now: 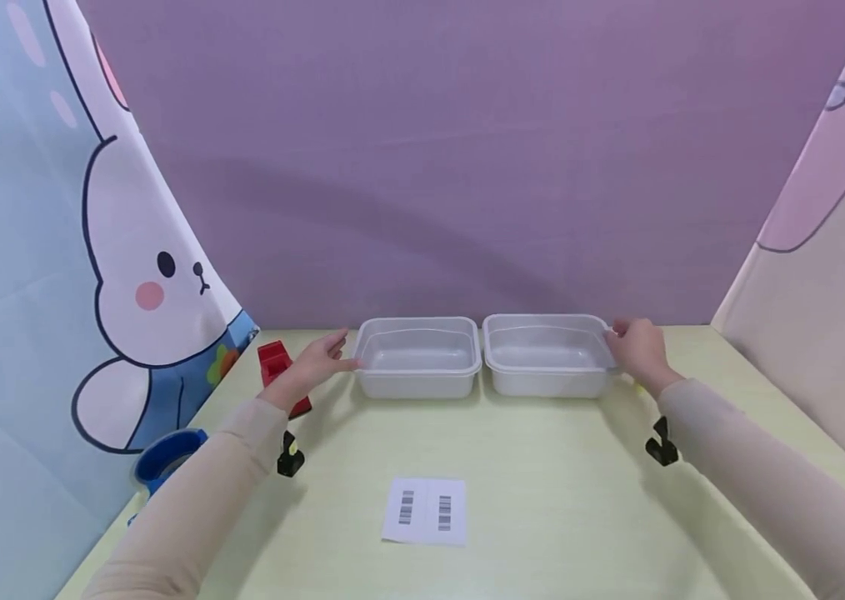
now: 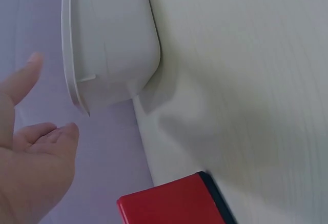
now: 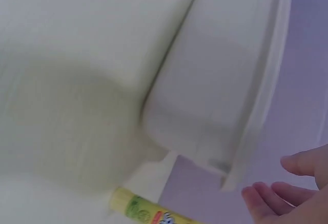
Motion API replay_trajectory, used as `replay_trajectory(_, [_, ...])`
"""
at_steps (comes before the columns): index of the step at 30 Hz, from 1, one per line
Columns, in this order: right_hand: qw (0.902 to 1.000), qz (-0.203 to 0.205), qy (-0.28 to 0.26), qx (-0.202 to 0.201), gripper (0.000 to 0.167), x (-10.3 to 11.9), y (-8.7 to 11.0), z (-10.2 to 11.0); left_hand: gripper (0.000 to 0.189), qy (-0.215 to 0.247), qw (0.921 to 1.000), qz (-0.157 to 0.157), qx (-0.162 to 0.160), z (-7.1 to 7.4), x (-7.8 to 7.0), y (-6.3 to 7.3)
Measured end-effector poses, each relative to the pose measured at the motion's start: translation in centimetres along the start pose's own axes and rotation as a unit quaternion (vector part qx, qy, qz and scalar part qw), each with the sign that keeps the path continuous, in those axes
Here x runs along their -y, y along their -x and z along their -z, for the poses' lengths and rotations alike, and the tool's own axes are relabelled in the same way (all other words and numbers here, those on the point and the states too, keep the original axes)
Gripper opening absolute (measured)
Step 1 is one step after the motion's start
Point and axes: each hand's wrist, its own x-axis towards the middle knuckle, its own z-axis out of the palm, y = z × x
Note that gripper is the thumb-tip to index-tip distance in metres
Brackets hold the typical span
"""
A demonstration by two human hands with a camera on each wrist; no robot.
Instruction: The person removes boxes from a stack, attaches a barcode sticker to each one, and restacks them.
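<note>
Two white plastic tubs, a left one (image 1: pixel 417 385) and a right one (image 1: pixel 546 383), stand side by side against the back wall, with nothing visible inside. My left hand (image 1: pixel 317 364) is at the left tub's outer end, thumb and fingers spread; the left wrist view shows the fingers (image 2: pixel 66 137) apart from the rim. At the right tub's outer end is my right hand (image 1: pixel 638 346), its fingers loosely bent. A small gap shows between the right fingertips (image 3: pixel 251 193) and the rim in the right wrist view. Neither hand holds anything.
A red object with a dark base (image 1: pixel 272 360) lies by my left wrist. A yellow glue stick (image 3: pixel 148 211) is beside the right tub. Nearer me lies a white sheet with two barcodes (image 1: pixel 425 533). A blue ring-shaped thing (image 1: pixel 160 454) sits at the left edge.
</note>
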Motion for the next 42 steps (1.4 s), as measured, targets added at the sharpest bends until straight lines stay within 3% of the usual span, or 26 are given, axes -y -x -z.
replay_trajectory(4, [0.9993,0.006,-0.034,-0.016,0.045,1.4,0.4,0.1,0.089,-0.029,0.9995,-0.01,-0.01,0.3,-0.1,0.5])
replay_trajectory(10, [0.9965,0.025,-0.074,-0.029,0.041,3.5,1.2,-0.1,0.089,-0.037,0.9986,-0.034,-0.015,0.4,-0.3,1.5])
replay_trajectory(17, [0.9939,0.043,-0.101,-0.009,0.041,5.0,2.2,-0.8,0.085,-0.06,0.9969,-0.046,-0.019,-0.4,-0.9,3.1])
replay_trajectory(23, [0.9914,0.077,-0.104,-0.017,0.035,5.5,2.9,-1.6,0.082,-0.073,0.9936,-0.086,-0.001,-1.4,-1.9,4.3])
replay_trajectory(28, [0.9888,0.097,-0.111,-0.027,0.033,5.8,3.5,-2.6,0.082,-0.083,0.9887,-0.123,0.018,-2.7,-2.3,5.3])
replay_trajectory(37, [0.9859,0.116,-0.118,0.025,0.033,7.4,5.3,-3.9,0.084,-0.116,0.9792,-0.156,0.057,-5.8,-2.5,6.7])
replay_trajectory(42, [0.982,0.129,-0.132,0.042,0.029,8.0,6.6,-4.8,0.088,-0.136,0.971,-0.172,0.095,-7.4,-2.2,7.5])
